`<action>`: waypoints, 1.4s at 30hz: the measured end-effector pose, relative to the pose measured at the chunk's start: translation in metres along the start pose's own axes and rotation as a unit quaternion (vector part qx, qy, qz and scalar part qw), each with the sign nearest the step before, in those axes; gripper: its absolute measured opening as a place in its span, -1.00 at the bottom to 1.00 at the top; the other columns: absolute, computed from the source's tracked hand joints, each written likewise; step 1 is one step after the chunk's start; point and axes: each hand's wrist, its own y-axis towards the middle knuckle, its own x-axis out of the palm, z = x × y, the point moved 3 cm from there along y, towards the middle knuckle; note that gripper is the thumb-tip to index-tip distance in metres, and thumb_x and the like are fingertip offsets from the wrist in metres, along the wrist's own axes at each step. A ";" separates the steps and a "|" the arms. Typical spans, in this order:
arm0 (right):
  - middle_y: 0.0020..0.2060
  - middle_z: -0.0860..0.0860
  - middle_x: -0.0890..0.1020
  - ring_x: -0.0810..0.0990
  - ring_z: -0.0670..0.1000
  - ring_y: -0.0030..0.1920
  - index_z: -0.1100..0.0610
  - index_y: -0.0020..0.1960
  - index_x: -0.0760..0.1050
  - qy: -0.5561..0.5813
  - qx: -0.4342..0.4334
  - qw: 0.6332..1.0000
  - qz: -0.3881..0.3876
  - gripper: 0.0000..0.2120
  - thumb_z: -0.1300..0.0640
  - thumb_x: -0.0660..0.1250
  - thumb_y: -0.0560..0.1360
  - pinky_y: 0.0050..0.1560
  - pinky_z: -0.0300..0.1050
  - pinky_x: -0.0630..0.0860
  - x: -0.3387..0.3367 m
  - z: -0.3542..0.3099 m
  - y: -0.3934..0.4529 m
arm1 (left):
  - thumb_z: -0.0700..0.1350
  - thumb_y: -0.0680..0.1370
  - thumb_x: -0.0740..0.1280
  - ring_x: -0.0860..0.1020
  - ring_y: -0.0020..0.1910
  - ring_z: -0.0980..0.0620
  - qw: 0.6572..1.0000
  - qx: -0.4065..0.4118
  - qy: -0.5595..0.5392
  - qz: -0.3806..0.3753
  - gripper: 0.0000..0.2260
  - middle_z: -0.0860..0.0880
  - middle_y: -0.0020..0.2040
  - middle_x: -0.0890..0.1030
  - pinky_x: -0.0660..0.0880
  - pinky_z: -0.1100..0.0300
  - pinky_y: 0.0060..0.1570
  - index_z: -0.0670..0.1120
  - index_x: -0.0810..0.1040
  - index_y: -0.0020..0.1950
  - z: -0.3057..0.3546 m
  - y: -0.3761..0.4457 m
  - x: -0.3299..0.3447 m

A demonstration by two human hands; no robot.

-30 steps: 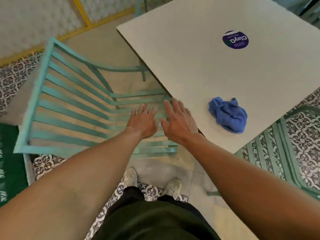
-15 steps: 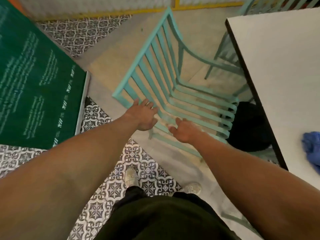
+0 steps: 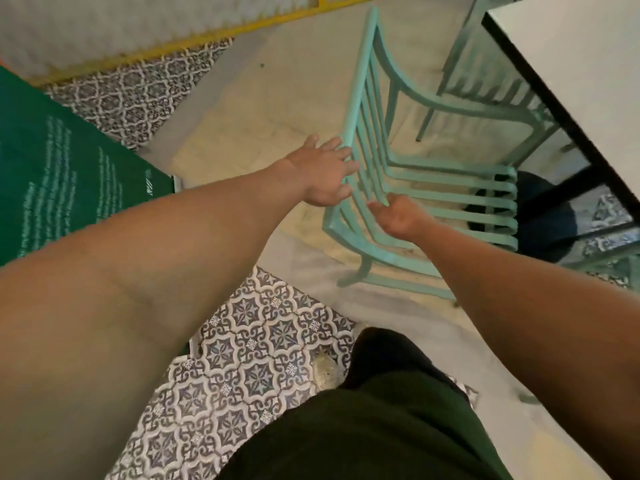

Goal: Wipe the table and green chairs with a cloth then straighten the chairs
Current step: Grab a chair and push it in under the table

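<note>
A green slatted chair (image 3: pixel 450 188) stands beside the white table (image 3: pixel 571 64), its seat partly under the table's dark edge and its back towards me. My left hand (image 3: pixel 322 174) wraps over the top rail of the chair's back, fingers on the far side and thumb below. My right hand (image 3: pixel 398 216) is lower on the back, fingers curled around one of its slats. The cloth is out of view.
A green printed board (image 3: pixel 52 168) lies at the left on the patterned tile floor. A second green chair (image 3: pixel 485 64) stands further back by the table. The table's black base (image 3: pixel 540 216) is under the top. Part of another green chair (image 3: pixel 606 265) shows at the right.
My hands have gone from the seat up to the chair's back and closed on it. The chair has turned relative to the view. The blue cloth and most of the tabletop have left the frame.
</note>
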 end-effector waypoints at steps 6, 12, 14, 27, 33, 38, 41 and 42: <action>0.46 0.23 0.29 0.28 0.22 0.44 0.26 0.51 0.17 0.134 0.066 0.987 0.063 -0.35 -0.20 0.02 0.62 0.36 0.01 0.23 -0.023 -0.027 0.038 | 0.01 0.60 0.15 -0.04 0.58 -0.10 0.999 0.039 0.018 -0.009 -0.44 -0.12 0.60 0.05 0.00 -0.21 0.47 0.03 0.09 0.59 -0.046 0.038 -0.028; 0.45 0.23 0.30 0.28 0.23 0.43 0.25 0.49 0.22 0.226 0.133 0.961 0.086 -0.28 -0.30 -0.04 0.59 0.38 0.07 0.22 -0.032 -0.042 0.107 | -0.04 0.51 0.23 -0.05 0.58 -0.08 0.989 0.117 0.088 -0.007 -0.33 -0.11 0.60 0.04 0.01 -0.21 0.48 0.04 0.08 0.59 -0.093 0.118 -0.072; 0.45 0.25 0.31 0.29 0.24 0.43 0.26 0.48 0.22 0.238 0.159 0.954 0.088 -0.25 -0.31 -0.07 0.58 0.38 0.09 0.22 -0.036 -0.050 0.127 | 0.00 0.55 0.20 -0.05 0.58 -0.07 0.984 0.149 0.096 -0.010 -0.38 -0.09 0.61 0.04 -0.01 -0.21 0.48 0.05 0.08 0.60 -0.106 0.148 -0.085; 0.54 0.14 0.11 0.10 0.26 0.50 -0.01 0.55 0.04 0.235 0.324 0.905 0.141 -0.27 -0.40 -0.15 0.52 0.39 0.32 0.14 -0.051 -0.058 0.138 | 0.31 0.61 -0.09 -0.09 0.58 -0.07 0.917 0.334 0.201 -0.092 -0.40 -0.06 0.61 0.00 -0.11 -0.20 0.49 0.07 0.05 0.60 -0.086 0.277 -0.082; 0.55 0.13 0.08 0.05 0.24 0.52 -0.02 0.56 0.03 0.318 0.387 0.851 0.155 -0.23 -0.44 -0.16 0.49 0.42 0.35 0.07 -0.035 -0.058 0.135 | 0.35 0.59 -0.11 -0.11 0.58 -0.03 0.851 0.440 0.258 -0.121 -0.36 -0.02 0.61 -0.04 -0.12 -0.18 0.51 0.08 -0.01 0.60 -0.070 0.305 -0.081; 0.54 0.07 0.18 0.16 0.16 0.51 -0.03 0.55 0.10 0.403 0.442 0.770 0.222 -0.14 -0.52 -0.12 0.42 0.44 0.22 0.16 -0.026 -0.085 0.126 | 0.38 0.57 -0.08 -0.07 0.58 -0.03 0.803 0.516 0.267 -0.133 -0.34 -0.03 0.61 -0.01 -0.07 -0.16 0.52 0.10 0.02 0.60 -0.072 0.309 -0.085; 0.53 0.05 0.19 0.18 0.12 0.51 -0.02 0.55 0.11 0.440 0.438 0.734 0.275 -0.06 -0.58 -0.08 0.36 0.46 0.19 0.15 -0.031 -0.118 0.113 | 0.42 0.53 -0.03 -0.05 0.58 -0.02 0.782 0.551 0.241 -0.161 -0.29 0.00 0.61 0.01 -0.04 -0.14 0.52 0.11 0.05 0.60 -0.083 0.299 -0.096; 0.53 0.03 0.19 0.18 0.12 0.51 -0.03 0.55 0.10 0.443 0.438 0.730 0.281 -0.04 -0.60 -0.06 0.33 0.45 0.18 0.16 -0.032 -0.129 0.109 | 0.45 0.50 0.00 -0.04 0.58 -0.02 0.774 0.559 0.241 -0.173 -0.26 0.01 0.61 0.02 -0.02 -0.14 0.52 0.12 0.05 0.60 -0.089 0.295 -0.097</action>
